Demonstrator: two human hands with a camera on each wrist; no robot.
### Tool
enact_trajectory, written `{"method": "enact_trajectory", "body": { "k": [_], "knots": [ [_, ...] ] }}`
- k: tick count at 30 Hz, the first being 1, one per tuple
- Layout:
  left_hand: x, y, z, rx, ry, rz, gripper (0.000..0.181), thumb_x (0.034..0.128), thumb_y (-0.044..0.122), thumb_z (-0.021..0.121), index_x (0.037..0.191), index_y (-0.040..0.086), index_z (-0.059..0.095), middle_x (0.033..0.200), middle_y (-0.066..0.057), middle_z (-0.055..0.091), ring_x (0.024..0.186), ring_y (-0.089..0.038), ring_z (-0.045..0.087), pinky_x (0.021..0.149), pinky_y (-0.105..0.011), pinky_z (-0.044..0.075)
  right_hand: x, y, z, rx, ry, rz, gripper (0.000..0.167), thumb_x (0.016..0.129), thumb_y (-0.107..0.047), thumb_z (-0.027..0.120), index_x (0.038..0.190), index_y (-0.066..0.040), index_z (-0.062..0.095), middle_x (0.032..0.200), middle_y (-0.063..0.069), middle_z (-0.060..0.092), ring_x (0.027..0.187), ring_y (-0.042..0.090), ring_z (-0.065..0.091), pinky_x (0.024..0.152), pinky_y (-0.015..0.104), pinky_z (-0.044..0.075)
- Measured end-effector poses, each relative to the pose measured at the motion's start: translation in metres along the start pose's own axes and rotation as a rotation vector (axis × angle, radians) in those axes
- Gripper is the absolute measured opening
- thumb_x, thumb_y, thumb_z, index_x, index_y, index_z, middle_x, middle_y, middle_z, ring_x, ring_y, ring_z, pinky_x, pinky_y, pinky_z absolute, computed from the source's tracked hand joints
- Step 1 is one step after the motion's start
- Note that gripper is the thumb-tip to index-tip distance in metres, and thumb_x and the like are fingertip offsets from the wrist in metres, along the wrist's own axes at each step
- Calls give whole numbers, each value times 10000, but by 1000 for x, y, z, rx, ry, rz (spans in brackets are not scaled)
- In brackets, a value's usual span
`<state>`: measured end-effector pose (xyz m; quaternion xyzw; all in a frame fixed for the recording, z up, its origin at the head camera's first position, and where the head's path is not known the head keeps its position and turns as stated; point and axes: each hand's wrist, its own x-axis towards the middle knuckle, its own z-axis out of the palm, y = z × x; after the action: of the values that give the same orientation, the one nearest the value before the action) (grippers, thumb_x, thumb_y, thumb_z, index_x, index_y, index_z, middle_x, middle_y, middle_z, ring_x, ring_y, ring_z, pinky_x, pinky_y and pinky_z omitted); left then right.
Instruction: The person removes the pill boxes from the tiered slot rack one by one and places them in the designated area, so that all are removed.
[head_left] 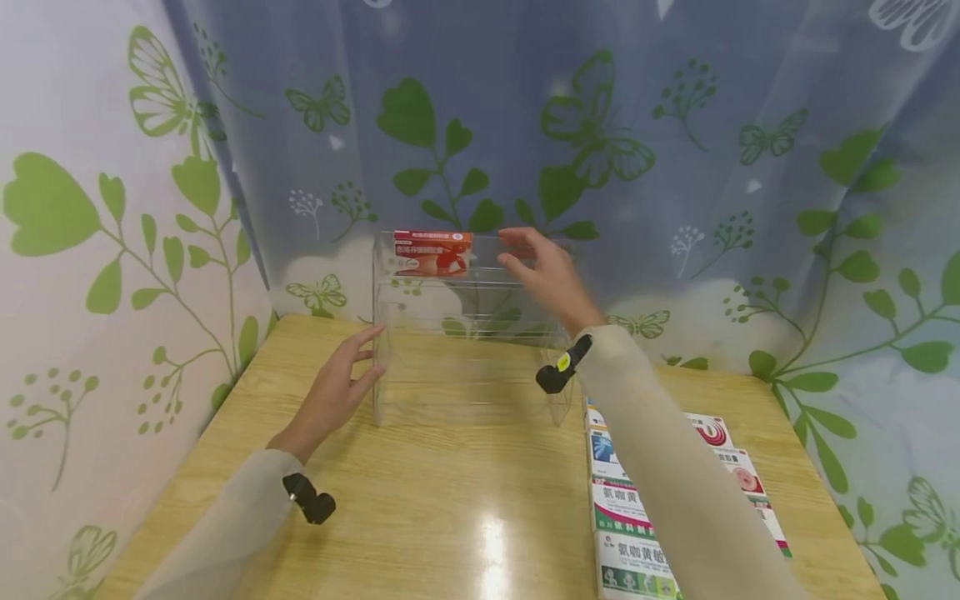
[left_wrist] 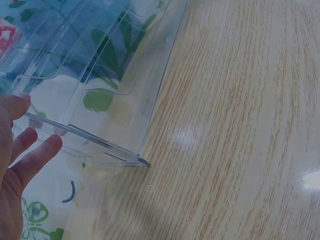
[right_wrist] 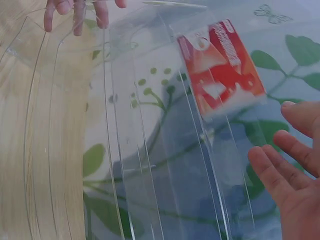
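Note:
A clear plastic tiered rack (head_left: 471, 406) stands on the wooden table. On its top tier, at the left end, sits a red and white medicine box (head_left: 432, 253), also seen tilted in the right wrist view (right_wrist: 222, 70). My left hand (head_left: 333, 392) touches the rack's left side panel with its fingertips, fingers spread. My right hand (head_left: 551, 275) is at the right part of the top tier, to the right of the box and apart from it. Its fingers are loosely bent, with nothing between them and the thumb (right_wrist: 300, 117).
Several medicine boxes (head_left: 637, 558) lie in rows at the table's right side, partly hidden under my right forearm. Behind the rack hangs a blue and white curtain (head_left: 480, 100) with green leaves and butterflies. The wooden table (head_left: 420, 508) extends in front of the rack.

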<state>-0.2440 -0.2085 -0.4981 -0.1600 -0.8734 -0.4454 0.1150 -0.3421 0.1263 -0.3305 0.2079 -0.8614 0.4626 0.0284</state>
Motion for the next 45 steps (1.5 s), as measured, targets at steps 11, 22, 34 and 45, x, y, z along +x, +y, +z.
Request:
{"method": "enact_trajectory", "body": {
  "k": [11,22,34,45],
  "knots": [
    [2,2,0,7,1,24,679,1102,87,652,1703,198,356,1738,-189,368,1369,-484,619,932,-607,665,25,-21,36,-98,-71,-16,604,1134,-234,627,1697,-211,410,1694,54,469,1478,279,556,1175,507,545],
    [3,3,1,14,-2,22,687,1098,83,658,1703,201,356,1731,-194,375,1369,-484,619,926,-608,666,30,-33,45,-118,76,-89,318,1103,-150,672,1418,-113,675,1378,95,642,1267,264,658,1087,424,582],
    [2,5,-1,24,-8,10,665,1111,108,642,1703,201,351,1741,-184,363,1381,-477,612,943,-599,663,9,-45,-3,51,230,-135,315,1094,-196,689,1404,-138,699,1397,57,642,1255,227,689,1014,398,644],
    [0,1,0,20,-7,-8,656,1118,117,632,1704,169,344,1751,-189,342,1390,-496,598,960,-614,653,-50,-16,-63,16,247,-110,338,1094,-174,690,1414,-66,697,1416,118,665,1248,269,712,996,242,631]
  ]
}}
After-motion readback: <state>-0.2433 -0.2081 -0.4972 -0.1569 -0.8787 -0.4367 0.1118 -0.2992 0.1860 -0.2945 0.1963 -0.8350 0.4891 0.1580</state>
